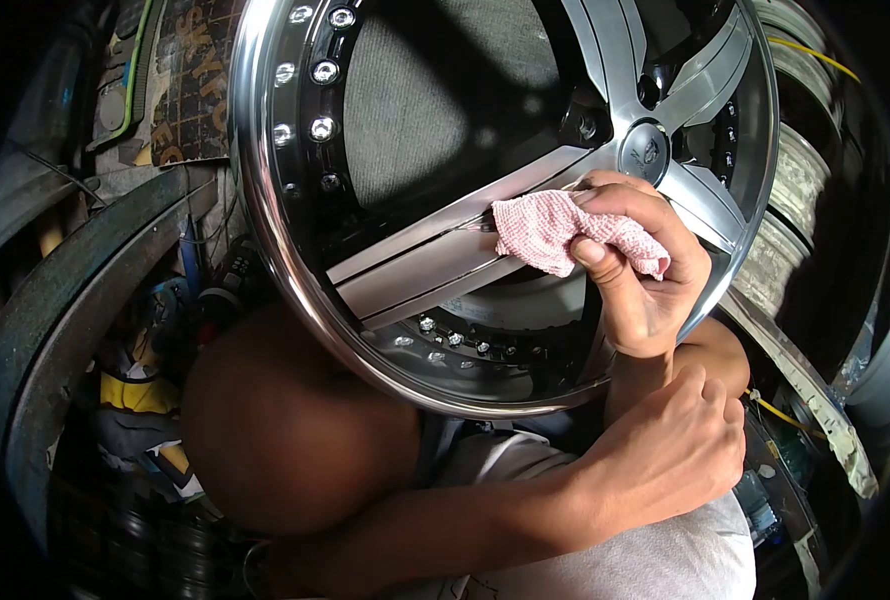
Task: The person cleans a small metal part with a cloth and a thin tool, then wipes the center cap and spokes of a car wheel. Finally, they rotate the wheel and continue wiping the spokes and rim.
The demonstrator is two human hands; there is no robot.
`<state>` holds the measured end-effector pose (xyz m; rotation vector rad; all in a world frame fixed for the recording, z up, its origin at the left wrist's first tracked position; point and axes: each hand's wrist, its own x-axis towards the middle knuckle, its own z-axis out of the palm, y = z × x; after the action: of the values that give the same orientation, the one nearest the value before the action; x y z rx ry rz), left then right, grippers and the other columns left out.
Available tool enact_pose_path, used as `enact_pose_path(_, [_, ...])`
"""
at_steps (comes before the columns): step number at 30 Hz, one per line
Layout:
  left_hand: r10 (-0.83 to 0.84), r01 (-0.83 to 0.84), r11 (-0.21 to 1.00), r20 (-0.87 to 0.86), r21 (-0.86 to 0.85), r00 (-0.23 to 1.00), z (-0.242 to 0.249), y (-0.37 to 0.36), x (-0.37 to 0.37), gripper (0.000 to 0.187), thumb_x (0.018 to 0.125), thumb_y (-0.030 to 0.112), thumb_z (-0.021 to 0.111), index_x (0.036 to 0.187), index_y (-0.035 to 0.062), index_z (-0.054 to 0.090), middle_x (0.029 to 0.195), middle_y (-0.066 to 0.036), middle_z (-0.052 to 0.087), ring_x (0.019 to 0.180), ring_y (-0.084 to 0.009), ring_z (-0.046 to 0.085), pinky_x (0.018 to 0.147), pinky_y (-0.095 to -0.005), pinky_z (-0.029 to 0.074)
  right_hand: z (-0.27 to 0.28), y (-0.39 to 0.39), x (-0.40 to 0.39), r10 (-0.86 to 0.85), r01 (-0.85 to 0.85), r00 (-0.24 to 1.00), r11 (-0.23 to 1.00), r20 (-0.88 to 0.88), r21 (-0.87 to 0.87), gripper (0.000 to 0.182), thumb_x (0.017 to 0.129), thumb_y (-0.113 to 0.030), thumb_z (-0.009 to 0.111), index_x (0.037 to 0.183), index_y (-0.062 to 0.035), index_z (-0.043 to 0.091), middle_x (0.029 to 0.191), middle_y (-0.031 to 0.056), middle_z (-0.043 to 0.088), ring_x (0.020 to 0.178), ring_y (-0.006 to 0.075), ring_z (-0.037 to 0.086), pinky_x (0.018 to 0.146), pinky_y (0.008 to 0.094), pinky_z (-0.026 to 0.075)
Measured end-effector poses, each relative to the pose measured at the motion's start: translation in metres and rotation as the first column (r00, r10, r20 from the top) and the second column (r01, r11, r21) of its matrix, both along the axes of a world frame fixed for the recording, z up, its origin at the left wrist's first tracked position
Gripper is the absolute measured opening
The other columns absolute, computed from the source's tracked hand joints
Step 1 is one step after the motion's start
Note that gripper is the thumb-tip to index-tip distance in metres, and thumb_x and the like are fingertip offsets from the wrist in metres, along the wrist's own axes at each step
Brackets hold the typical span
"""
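My right hand (pixel 650 255) is closed in a pinch on a crumpled pink cloth (pixel 540 232), between thumb and fingers. The cloth lies over one spoke (pixel 425 265) of a car wheel rim (pixel 265 215), just below its hub cap (pixel 644 150). The rim has silver spokes, a polished lip and bright bolts on a black inner ring. Crossing in front of my right forearm is my left arm, its hand (pixel 670 435) curled into a fist. The fingertips of that hand face away, so whatever they may hold is hidden.
More wheel rims (pixel 790 190) are stacked at the right. Curved dark metal pieces (pixel 85 270) stand at the left, with a printed board (pixel 195 80) behind. Cluttered items, including something yellow (pixel 140 393), lie at the lower left. A pale, worn strip (pixel 805 385) slants along the right.
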<state>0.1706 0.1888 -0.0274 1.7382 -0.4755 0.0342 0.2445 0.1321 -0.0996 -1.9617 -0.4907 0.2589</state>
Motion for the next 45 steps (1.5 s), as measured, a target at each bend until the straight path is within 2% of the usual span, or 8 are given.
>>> enact_pose_path(5, [-0.026, 0.020, 0.994, 0.049, 0.109, 0.998, 0.000, 0.005, 0.002, 0.022, 0.081, 0.019, 0.063, 0.062, 0.0085, 0.063, 0.060, -0.001, 0.052, 0.062, -0.0156, 0.051, 0.061, -0.0320, 0.038, -0.001, -0.001, 0.001, 0.006, -0.006, 1.000, 1.000, 0.011, -0.009, 0.030, 0.072, 0.001, 0.081, 0.100, 0.0017, 0.071, 0.094, 0.0149, 0.070, 0.090, 0.0254, 0.068, 0.079, 0.0317, 0.053])
enact_pose_path(10, [0.009, -0.009, 1.000, 0.020, 0.026, 1.000, -0.001, 0.001, 0.000, 0.021, 0.079, 0.019, 0.064, 0.061, 0.0083, 0.062, 0.059, -0.001, 0.051, 0.062, -0.0157, 0.051, 0.061, -0.0318, 0.038, -0.001, -0.001, 0.002, 0.018, -0.018, 1.000, 1.000, 0.016, -0.004, 0.030, 0.072, 0.001, 0.081, 0.101, 0.0017, 0.071, 0.095, 0.0148, 0.070, 0.090, 0.0247, 0.068, 0.079, 0.0313, 0.053])
enact_pose_path(17, [-0.023, 0.017, 0.993, 0.045, 0.116, 0.999, 0.000, 0.010, 0.007, 0.020, 0.077, 0.019, 0.064, 0.061, 0.0080, 0.062, 0.060, -0.001, 0.051, 0.063, -0.0161, 0.052, 0.062, -0.0321, 0.039, 0.000, -0.002, 0.008, 0.050, -0.050, 0.999, 0.999, -0.001, 0.007, 0.030, 0.072, 0.003, 0.080, 0.100, 0.0023, 0.070, 0.095, 0.0148, 0.070, 0.089, 0.0238, 0.068, 0.079, 0.0306, 0.053])
enact_pose_path(22, [0.161, -0.164, 0.984, 0.050, 0.067, 0.986, 0.002, 0.011, 0.004, 0.021, 0.078, 0.019, 0.063, 0.061, 0.0079, 0.062, 0.060, -0.001, 0.051, 0.062, -0.0163, 0.052, 0.062, -0.0322, 0.039, 0.000, -0.002, 0.013, 0.078, -0.077, 0.997, 0.997, 0.004, -0.007, 0.029, 0.072, 0.004, 0.079, 0.099, 0.0023, 0.070, 0.095, 0.0147, 0.070, 0.088, 0.0233, 0.068, 0.079, 0.0302, 0.053])
enact_pose_path(28, [-0.004, 0.004, 1.000, -0.015, 0.018, 1.000, 0.000, 0.012, 0.007, 0.021, 0.078, 0.019, 0.063, 0.060, 0.0080, 0.061, 0.059, -0.001, 0.052, 0.062, -0.0163, 0.052, 0.061, -0.0325, 0.039, 0.003, 0.000, 0.017, 0.079, -0.080, 0.995, 0.997, -0.055, -0.008, 0.028, 0.072, 0.004, 0.079, 0.098, 0.0022, 0.070, 0.095, 0.0145, 0.070, 0.089, 0.0238, 0.068, 0.080, 0.0305, 0.053])
enact_pose_path(32, [0.083, -0.085, 0.995, 0.037, 0.051, 0.996, 0.001, 0.012, 0.005, 0.020, 0.077, 0.019, 0.063, 0.060, 0.0080, 0.061, 0.059, -0.002, 0.052, 0.062, -0.0163, 0.052, 0.060, -0.0326, 0.039, 0.002, 0.000, 0.019, 0.094, -0.094, 0.995, 0.995, -0.040, -0.009, 0.027, 0.072, 0.002, 0.079, 0.098, 0.0026, 0.071, 0.094, 0.0147, 0.071, 0.091, 0.0251, 0.068, 0.082, 0.0323, 0.053])
enact_pose_path(37, [-0.004, -0.008, 0.990, 0.086, 0.144, 0.996, 0.000, 0.008, 0.005, 0.020, 0.077, 0.019, 0.064, 0.060, 0.0081, 0.061, 0.059, -0.001, 0.051, 0.062, -0.0163, 0.052, 0.060, -0.0324, 0.039, 0.006, 0.003, 0.019, 0.083, -0.085, 0.994, 0.996, -0.076, -0.021, 0.027, 0.071, 0.002, 0.080, 0.097, 0.0027, 0.071, 0.094, 0.0147, 0.071, 0.092, 0.0264, 0.068, 0.084, 0.0337, 0.053])
enact_pose_path(45, [0.032, -0.032, 0.999, -0.015, 0.013, 0.999, 0.001, 0.012, 0.007, 0.019, 0.077, 0.019, 0.064, 0.061, 0.0080, 0.061, 0.059, -0.001, 0.051, 0.062, -0.0161, 0.052, 0.060, -0.0322, 0.039, 0.005, 0.003, 0.020, 0.096, -0.097, 0.993, 0.995, -0.067, -0.007, 0.028, 0.071, 0.003, 0.079, 0.097, 0.0025, 0.071, 0.094, 0.0150, 0.071, 0.091, 0.0263, 0.069, 0.084, 0.0335, 0.053])
